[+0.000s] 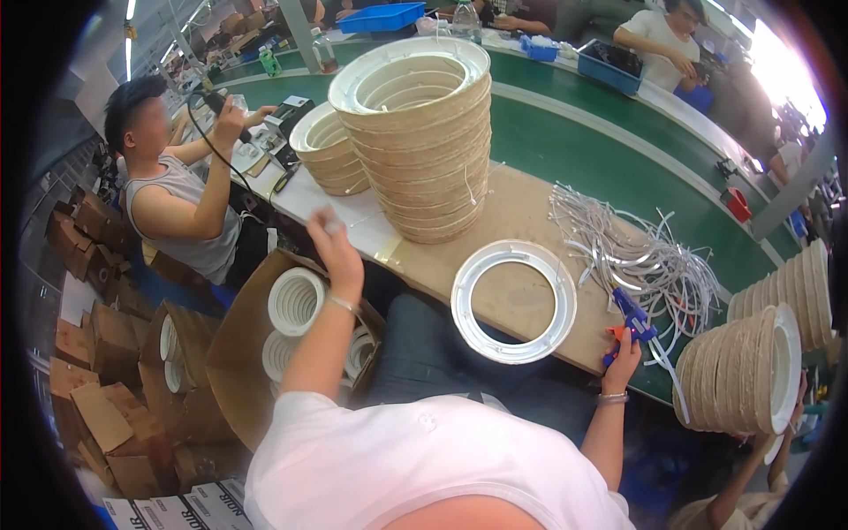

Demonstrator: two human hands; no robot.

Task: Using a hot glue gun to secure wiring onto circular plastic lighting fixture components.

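Note:
My right hand [621, 366] grips a blue and orange hot glue gun [632, 316] at the board's right end. Left of it, a white ring-shaped frame [463, 303] lies flat, its near rim reaching past the board's edge. My left hand [337, 256] is raised above an open carton, near the tall stack; its fingers are smeared by motion, so whether they hold anything is unclear. That tall stack of tan-sided rings [420, 168] stands on the brown board [521, 208], with a shorter ring stack [333, 163] behind to its left.
A tangle of grey-white cables [658, 269] spreads beyond the glue gun. The carton [243, 353] at my left holds white rings. Another person holds up a ring stack [720, 375] at far right. A co-worker [181, 190] sits at left. A green conveyor [565, 132] runs behind.

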